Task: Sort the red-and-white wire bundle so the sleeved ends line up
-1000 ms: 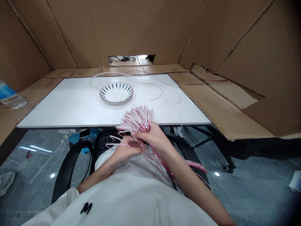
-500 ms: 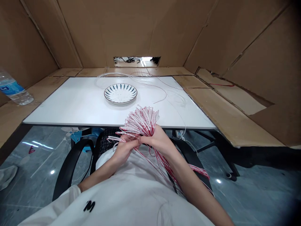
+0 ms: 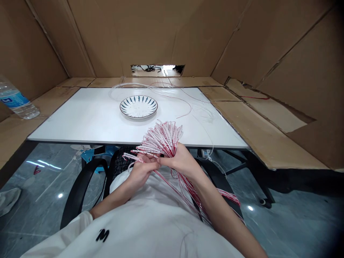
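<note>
A fan-shaped bundle of red-and-white strips (image 3: 161, 138) stands up from my right hand (image 3: 181, 163), which is closed around it. Long red and white strands trail from the bundle down across my lap. My left hand (image 3: 141, 173) meets the right at the fingertips, pinching a few strips (image 3: 137, 153) at the bundle's left side. Part of each hand's grip is hidden by the strips and fingers.
A white table (image 3: 80, 122) lies ahead, holding a blue-patterned plate (image 3: 138, 106) and loose clear and red wires (image 3: 172, 96). A water bottle (image 3: 17, 100) lies at the left on cardboard. Cardboard walls surround the table. A black chair armrest (image 3: 83, 182) curves beside me.
My left hand has moved up and right, closing from an open palm under the strips to a pinch against my right hand's fingers. The view has shifted slightly.
</note>
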Motion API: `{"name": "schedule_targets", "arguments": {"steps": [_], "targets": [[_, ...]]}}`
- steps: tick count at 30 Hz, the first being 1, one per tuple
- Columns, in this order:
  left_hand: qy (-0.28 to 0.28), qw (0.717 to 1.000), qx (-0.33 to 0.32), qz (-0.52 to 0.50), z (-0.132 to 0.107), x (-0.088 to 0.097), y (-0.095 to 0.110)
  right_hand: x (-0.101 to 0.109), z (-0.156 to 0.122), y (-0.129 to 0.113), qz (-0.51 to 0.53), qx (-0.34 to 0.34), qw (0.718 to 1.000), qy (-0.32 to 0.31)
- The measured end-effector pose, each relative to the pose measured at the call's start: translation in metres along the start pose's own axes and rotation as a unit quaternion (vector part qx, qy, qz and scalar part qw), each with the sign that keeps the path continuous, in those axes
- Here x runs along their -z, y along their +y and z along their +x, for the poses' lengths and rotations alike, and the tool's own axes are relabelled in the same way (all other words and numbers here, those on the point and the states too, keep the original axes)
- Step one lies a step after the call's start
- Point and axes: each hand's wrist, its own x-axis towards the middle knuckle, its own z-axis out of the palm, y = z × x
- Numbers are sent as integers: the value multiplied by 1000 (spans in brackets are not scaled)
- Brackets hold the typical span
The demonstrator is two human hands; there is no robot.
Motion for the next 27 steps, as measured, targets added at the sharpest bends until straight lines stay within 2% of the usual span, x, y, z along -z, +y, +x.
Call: {"name": "schedule_targets", "arguments": {"steps": [9,12,15,18,21,23,27], "targets": [[-37,999,-15,33,-2,-6,9,-3,-2,-1,-93,-26,994,52],[-46,997,-7,58,-3,-6,11,-2,-1,0,-65,-19,997,46],[-36,997,-8,66,-3,-5,11,-1,0,3,10,5,1000,8],[-22,996,10,81,-1,-3,8,0,0,4,35,12,999,3],[-25,991,43,127,0,-1,0,0,-1,6,14,-8,1000,0],[-23,988,43,146,0,1,-5,-1,-1,7,-1,-15,1000,-6],[7,982,50,182,-2,7,-13,-6,-1,9,-49,7,998,35]]}}
